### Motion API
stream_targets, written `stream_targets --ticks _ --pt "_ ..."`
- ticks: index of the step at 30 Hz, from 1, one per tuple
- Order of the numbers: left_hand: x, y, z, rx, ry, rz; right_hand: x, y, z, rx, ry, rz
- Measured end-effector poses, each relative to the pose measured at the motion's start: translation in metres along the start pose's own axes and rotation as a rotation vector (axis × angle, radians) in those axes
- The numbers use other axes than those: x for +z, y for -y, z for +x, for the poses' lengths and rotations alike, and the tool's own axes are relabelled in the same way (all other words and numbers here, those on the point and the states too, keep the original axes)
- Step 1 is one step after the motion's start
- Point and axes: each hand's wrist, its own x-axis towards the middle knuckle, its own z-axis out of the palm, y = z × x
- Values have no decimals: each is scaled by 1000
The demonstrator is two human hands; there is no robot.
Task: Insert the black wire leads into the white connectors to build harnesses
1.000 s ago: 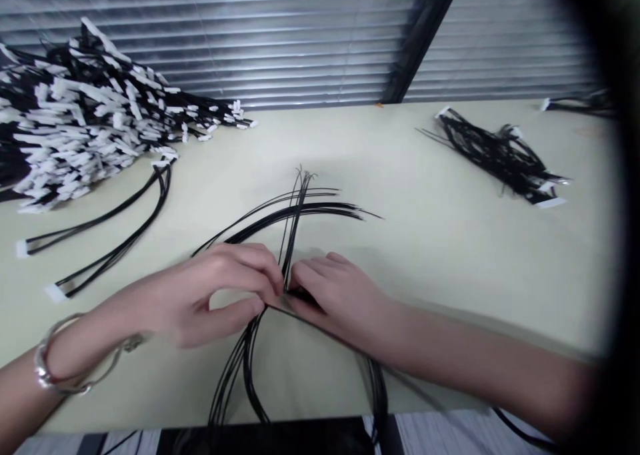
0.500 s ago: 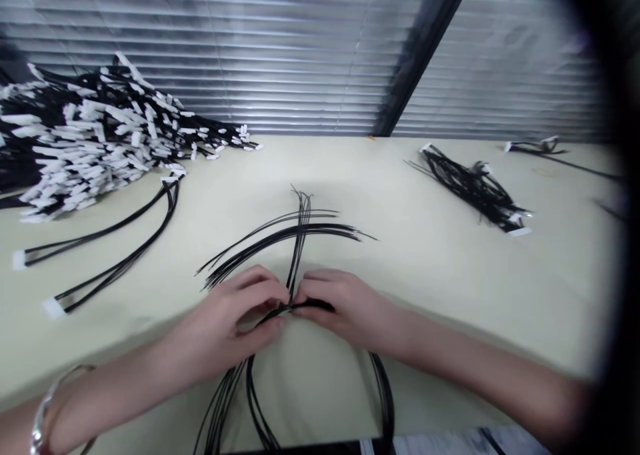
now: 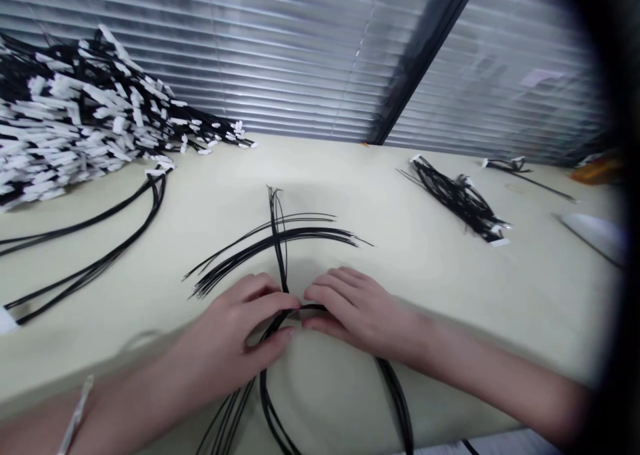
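Observation:
A bundle of thin black wires (image 3: 283,268) stands out from between my hands toward the back of the table, its ends slightly splayed. My left hand (image 3: 250,325) curls around the bundle from the left, thumb and index finger on either side of it. From the right, my right hand (image 3: 353,308) grips the same black wires, fingers over the top and thumb below. The wires span the small gap between my fingertips and trail down over the near edge in loops. Just beyond, loose cut black wires (image 3: 260,245) lie in an arc under the upright bundle ends.
At the back left is a large heap of black cables with white connectors (image 3: 95,118). A looped cable with white connectors (image 3: 135,238) lies before it. A tied black cable bundle (image 3: 453,198) and single cables (image 3: 530,176) are at the right. Window blinds (image 3: 280,55) stand behind the table.
My fingertips have parted slightly, with the wires still between them. The standing wire ends have tilted to the left. The camera view has also turned a little.

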Motion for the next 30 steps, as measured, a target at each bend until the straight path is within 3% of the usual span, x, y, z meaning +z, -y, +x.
stream_targets --ticks 7,14,20,30 --pt "3 2 4 4 -14 19 -3 -7 -5 8 -132 -106" --pt "5 3 5 55 -66 74 -28 -32 -8 303 -308 -140" --pt "5 3 5 53 -41 100 -36 -68 -15 407 -194 -277" --pt "2 0 5 115 -33 129 -36 -83 -1 344 -12 -309"
